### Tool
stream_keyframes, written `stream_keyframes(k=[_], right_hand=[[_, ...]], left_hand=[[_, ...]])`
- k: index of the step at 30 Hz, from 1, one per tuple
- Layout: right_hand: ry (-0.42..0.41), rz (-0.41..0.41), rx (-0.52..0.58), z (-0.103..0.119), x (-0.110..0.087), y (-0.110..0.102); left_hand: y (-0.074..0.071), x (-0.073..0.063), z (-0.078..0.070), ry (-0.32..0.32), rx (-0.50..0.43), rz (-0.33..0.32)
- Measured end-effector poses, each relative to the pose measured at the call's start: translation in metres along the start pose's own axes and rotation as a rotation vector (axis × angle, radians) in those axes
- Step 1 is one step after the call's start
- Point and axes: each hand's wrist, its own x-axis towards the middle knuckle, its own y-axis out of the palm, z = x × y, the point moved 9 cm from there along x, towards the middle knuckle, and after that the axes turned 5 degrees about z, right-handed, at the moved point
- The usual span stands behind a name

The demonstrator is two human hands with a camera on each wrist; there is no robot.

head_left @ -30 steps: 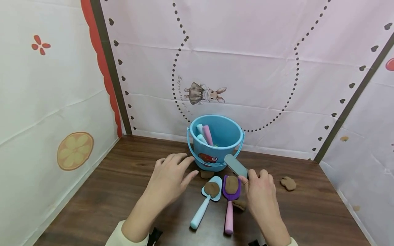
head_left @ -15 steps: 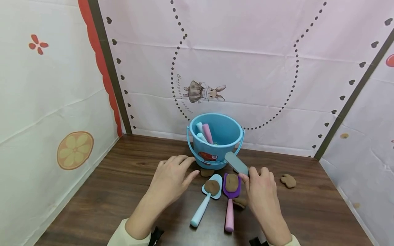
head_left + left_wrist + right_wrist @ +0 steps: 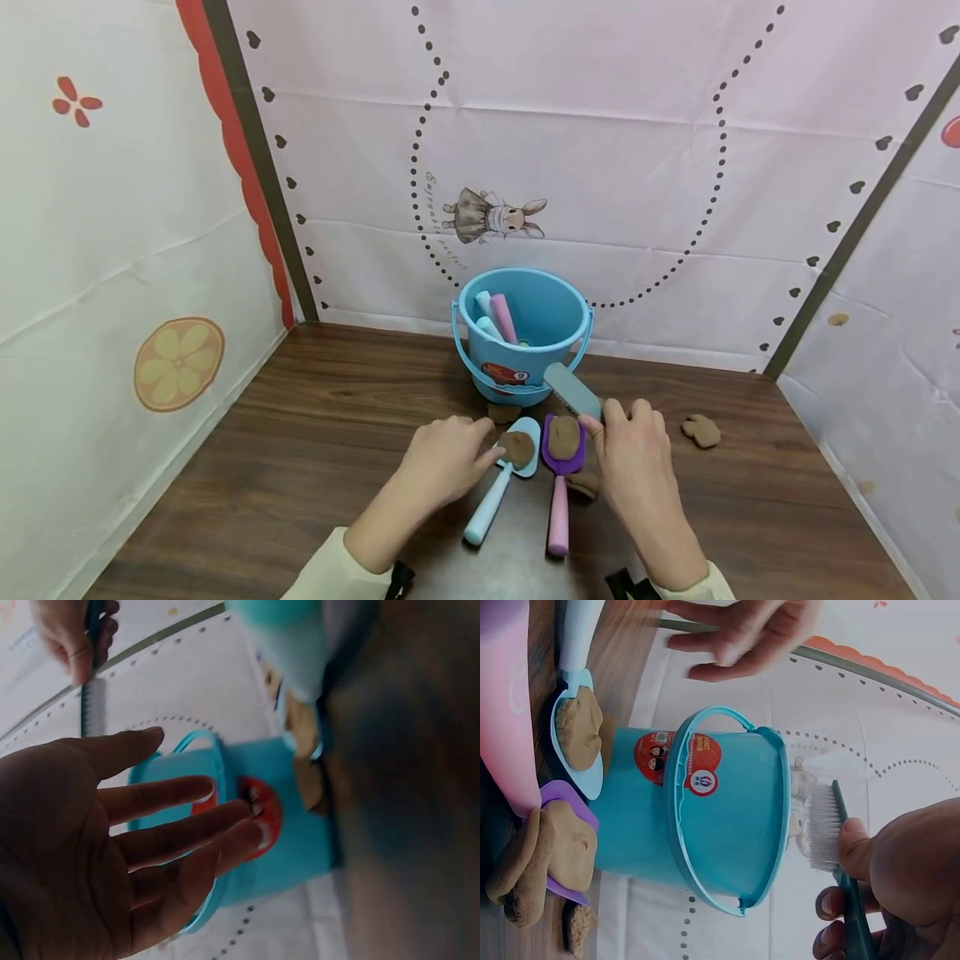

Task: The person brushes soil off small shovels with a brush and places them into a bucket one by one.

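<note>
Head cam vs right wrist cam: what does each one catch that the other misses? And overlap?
Head only: inside of the blue bucket, with a pink handle and pale blue handles in it; orange-slice print on the left wall.

Right wrist only: clear view of the pale bristles, and the fingers curled round the far side of the brush handle.

Both: left hand, right hand holding the brush, purple scoop and light blue scoop, each loaded with clay.
</note>
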Motion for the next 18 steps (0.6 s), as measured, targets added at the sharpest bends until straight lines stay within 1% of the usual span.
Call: stream_keyframes(k=[4, 6, 10, 18], right_hand=[[0.003, 0.005, 0.002, 0.001, 0.0, 0.001], [0.006, 0.014, 0.004, 0.001, 0.0, 0.002], [0.009, 0.025, 0.011, 0.002, 0.0, 0.003], [0.011, 0.016, 0.015, 0.002, 0.0, 0.002]], left_hand=[[0.025, 0.003, -0.003, 0.007, -0.037, 0.118], [0.035, 0.004, -0.003, 0.002, -0.04, 0.157], [0.047, 0.006, -0.003, -0.029, -0.014, 0.195], [0.064, 0.008, -0.006, -0.059, 0.044, 0.249]])
